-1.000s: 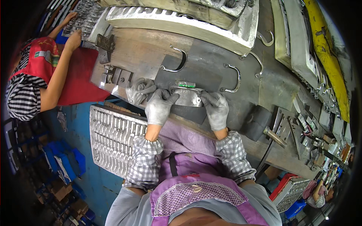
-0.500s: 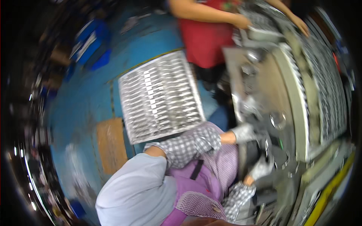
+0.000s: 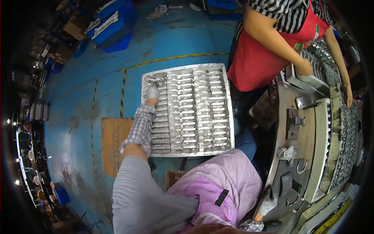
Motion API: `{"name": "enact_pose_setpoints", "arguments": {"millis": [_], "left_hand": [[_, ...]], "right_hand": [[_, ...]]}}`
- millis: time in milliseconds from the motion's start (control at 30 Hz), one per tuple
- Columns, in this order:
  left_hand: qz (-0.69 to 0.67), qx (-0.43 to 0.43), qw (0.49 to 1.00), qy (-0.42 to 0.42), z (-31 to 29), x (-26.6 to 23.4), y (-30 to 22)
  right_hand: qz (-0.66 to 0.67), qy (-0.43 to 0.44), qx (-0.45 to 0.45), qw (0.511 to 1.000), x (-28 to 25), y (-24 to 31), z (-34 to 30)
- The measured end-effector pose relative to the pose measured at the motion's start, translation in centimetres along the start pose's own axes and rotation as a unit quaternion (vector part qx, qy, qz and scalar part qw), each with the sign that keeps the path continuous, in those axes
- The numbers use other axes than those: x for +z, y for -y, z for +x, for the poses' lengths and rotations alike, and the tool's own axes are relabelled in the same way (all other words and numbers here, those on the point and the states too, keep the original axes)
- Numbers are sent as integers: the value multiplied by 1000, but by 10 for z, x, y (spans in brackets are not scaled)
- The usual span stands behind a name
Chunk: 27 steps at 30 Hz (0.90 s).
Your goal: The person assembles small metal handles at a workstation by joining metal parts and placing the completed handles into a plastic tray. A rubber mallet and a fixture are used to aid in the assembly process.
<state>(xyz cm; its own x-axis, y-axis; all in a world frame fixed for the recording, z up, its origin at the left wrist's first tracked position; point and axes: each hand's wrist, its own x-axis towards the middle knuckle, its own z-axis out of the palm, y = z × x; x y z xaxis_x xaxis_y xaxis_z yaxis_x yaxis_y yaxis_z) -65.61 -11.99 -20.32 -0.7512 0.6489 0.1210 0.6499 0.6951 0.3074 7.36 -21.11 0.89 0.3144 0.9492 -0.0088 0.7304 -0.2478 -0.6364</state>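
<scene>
My left hand point(image 3: 152, 92), in a pale glove, reaches over the far left corner of a white foam tray point(image 3: 231, 128). Its fingers are closed about a shiny metal piece point(image 3: 158, 81), whose exact kind is partly hidden by the hand. Columns of slim, wrench-like metal pieces point(image 3: 187, 101) lie side by side in the tray's middle and right; grooves run down its left column. My right hand point(image 3: 268, 203), also gloved, is low at the near edge of the workbench point(image 3: 298, 140), its fingers against something dark. I cannot make out whether it grips that.
Curved metal hooks point(image 3: 303, 167), a dark metal fixture point(image 3: 293, 124) and a crumpled clear bag point(image 3: 287, 153) lie on the bench. Beyond stand trays packed with metal parts point(image 3: 344, 148). A co-worker in a red apron point(image 3: 269, 62) reaches into them. Cardboard point(image 3: 113, 144) lies on the blue floor.
My left hand has gone from the bench across to the tray's far left corner with the metal piece. My right hand stays at the bench, now lower in view. The view has turned.
</scene>
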Motion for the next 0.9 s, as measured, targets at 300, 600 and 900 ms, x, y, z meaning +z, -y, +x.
{"name": "enact_pose_setpoints", "arguments": {"millis": [300, 600, 900], "left_hand": [[-55, -28, 998, 18, 79, 89, 91], [-466, 567, 591, 335, -295, -72, -473], [7, 743, 646, 174, -450, -20, -718]], "right_hand": [[23, -119, 90, 988, -40, -33, 2], [-145, -323, 100, 930, 7, -92, 50], [-137, -302, 130, 934, -5, -104, 37]]}}
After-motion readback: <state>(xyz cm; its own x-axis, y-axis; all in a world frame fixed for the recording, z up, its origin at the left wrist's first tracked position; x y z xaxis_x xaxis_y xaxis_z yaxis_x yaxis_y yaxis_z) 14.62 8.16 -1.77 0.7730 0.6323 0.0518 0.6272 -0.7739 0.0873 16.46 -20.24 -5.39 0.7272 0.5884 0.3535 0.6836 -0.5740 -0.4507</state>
